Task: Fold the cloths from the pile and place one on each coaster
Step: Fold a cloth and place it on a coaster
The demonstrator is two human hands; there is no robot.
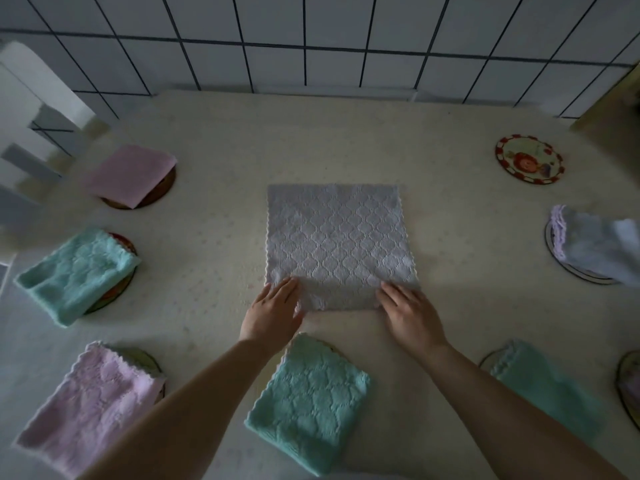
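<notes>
The grey cloth lies flat mid-worktop, both hands pressing its near corners, fingers straight. Risk: uneven lifting skews the fold — and the last bare coaster sits far right, a long reach.

Bare tabletop around grey cloth

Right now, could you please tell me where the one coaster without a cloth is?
In the head view, the bare coaster sits at the table's far right, near the tiled wall, beyond the coaster carrying a lavender cloth.
</notes>
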